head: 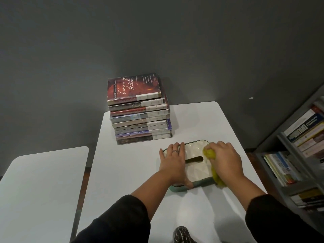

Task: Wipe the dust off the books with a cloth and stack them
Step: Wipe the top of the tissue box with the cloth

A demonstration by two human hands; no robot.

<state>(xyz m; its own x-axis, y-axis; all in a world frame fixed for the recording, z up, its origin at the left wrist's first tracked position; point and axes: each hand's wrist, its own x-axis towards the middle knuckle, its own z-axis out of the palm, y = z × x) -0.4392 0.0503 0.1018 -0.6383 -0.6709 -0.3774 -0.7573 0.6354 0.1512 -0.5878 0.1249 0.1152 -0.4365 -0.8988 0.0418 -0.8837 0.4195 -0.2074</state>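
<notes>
Pressing down flat with straight fingers, the left hand (pixel 172 163) is steadying a cream-topped tissue box (pixel 194 168) with a green base on the white worktop (pixel 122 172), its grip released. The right hand (pixel 225 159) is clenching a yellow cloth (pixel 213 165) in its grip and holding it against the box's right side. Just behind the box, a tall stack of books (pixel 140 116) is standing near the worktop's far edge, a red-covered one lying on top. A bookshelf (pixel 301 155) is standing at the right.
</notes>
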